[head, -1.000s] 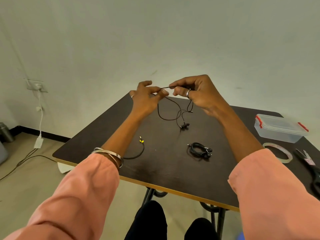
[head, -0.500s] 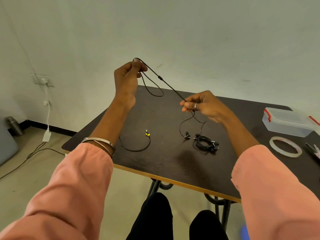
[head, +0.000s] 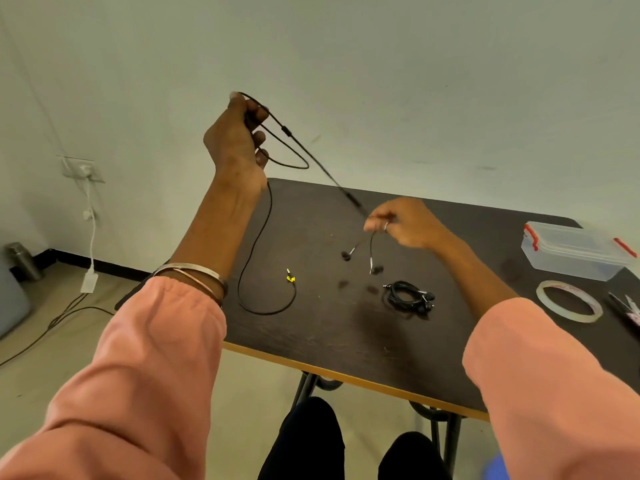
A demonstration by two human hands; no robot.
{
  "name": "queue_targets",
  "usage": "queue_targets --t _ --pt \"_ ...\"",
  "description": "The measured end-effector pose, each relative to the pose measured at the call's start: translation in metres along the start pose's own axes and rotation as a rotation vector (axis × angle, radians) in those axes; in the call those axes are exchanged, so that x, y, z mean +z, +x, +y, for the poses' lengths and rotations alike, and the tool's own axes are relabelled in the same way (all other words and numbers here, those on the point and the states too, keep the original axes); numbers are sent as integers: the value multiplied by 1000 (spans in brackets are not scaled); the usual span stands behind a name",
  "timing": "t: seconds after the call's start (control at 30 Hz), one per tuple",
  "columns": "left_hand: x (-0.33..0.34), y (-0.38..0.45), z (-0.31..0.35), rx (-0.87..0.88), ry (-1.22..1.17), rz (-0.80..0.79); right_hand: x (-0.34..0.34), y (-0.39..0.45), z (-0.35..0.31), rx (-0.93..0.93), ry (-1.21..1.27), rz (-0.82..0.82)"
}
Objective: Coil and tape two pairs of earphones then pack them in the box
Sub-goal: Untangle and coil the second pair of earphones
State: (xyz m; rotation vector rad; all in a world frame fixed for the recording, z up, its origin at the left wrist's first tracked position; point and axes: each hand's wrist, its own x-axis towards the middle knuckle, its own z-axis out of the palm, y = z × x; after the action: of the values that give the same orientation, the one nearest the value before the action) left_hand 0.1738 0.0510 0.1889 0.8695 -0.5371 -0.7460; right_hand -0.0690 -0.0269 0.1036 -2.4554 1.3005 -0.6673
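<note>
You have two pairs of earphones. One is a thin black cord (head: 322, 169) stretched taut between your hands: your left hand (head: 237, 143) curls round a loop up high, your right hand (head: 403, 221) pinches it low, two buds dangling above the dark table (head: 329, 334). The coiled pair (head: 408, 296) lies on it. One clear lidded plastic box (head: 575, 251) and one tape ring (head: 569, 301) sit right.

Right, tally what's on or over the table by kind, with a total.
Earphones: 2, one stretched pair between the left hand and right hand, one coiled pair
Plastic box: 1
Tape roll: 1
Scissors: 1
Total: 5
</note>
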Motion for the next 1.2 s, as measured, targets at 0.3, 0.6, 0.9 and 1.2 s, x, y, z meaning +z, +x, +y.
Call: queue_targets --t 0.3,0.6,0.9,1.2 --pt "0 -5 -7 -55 -71 -5 3 14 5 167 205 400" --pt "-9 -4 -22 -63 183 -2 20 3 12 281 87 20" --pt "-9 -18 -39 85 595 -255 9 -2 -10 247 -33 115" --pt "-6 -35 -47 269 910 -745 4 -17 -72 -102 548 122"
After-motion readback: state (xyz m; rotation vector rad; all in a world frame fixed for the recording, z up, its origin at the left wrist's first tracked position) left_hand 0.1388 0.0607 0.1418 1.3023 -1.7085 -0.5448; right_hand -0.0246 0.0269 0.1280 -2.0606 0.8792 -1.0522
